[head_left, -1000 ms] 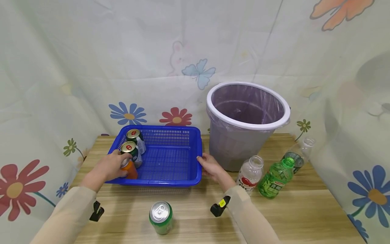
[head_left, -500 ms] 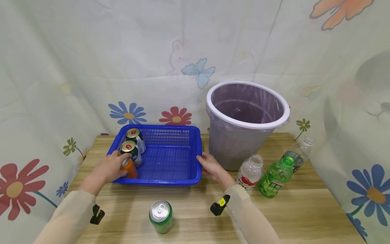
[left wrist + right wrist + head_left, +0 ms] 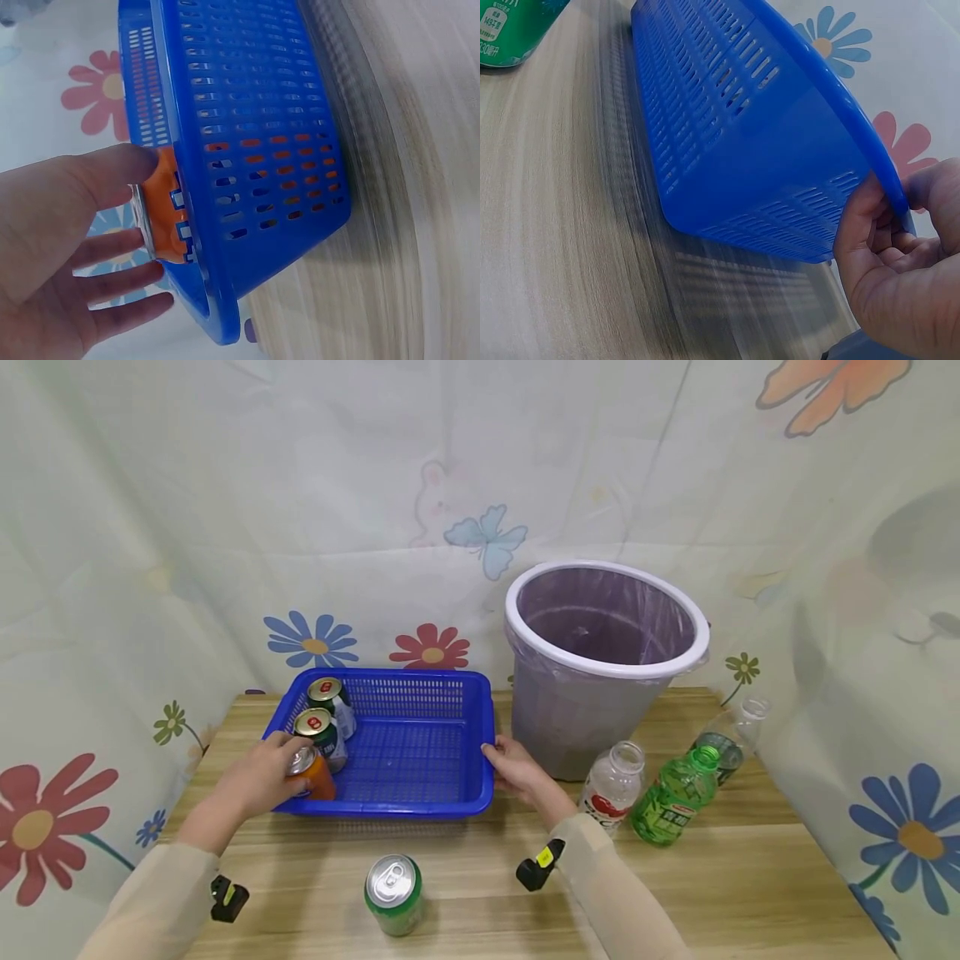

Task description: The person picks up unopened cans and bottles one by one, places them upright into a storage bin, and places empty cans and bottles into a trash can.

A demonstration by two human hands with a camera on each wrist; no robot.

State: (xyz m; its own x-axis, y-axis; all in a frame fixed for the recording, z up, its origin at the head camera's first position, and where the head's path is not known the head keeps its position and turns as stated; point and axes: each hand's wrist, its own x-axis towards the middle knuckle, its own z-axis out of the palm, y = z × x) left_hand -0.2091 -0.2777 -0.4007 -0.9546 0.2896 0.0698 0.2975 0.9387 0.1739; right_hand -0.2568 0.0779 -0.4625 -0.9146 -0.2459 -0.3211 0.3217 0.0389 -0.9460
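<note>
The blue plastic basket [image 3: 405, 811] stands on the wooden table. Its right rim is gripped by my right hand [image 3: 519, 767], thumb on top and fingers curled underneath, as the right wrist view shows. An orange can [image 3: 322, 779] is upright in the basket's front left corner. My left hand [image 3: 258, 779] is at this can with fingers loosely extended; in the left wrist view the thumb touches or nearly touches the can [image 3: 161, 202]. Behind it, two dark green and silver cans [image 3: 330, 745] stand along the left wall.
A green can [image 3: 395, 902] stands in front of the basket. To the right are a grey bin [image 3: 577, 727] with a plastic liner, a clear bottle with a red label [image 3: 611, 789], a green bottle [image 3: 675, 802] and another clear bottle [image 3: 738, 731]. A floral curtain [image 3: 337, 485] hangs behind.
My left hand has loosened and shifted slightly left, and more of the orange can's top shows. The right hand and the basket stay where they were.
</note>
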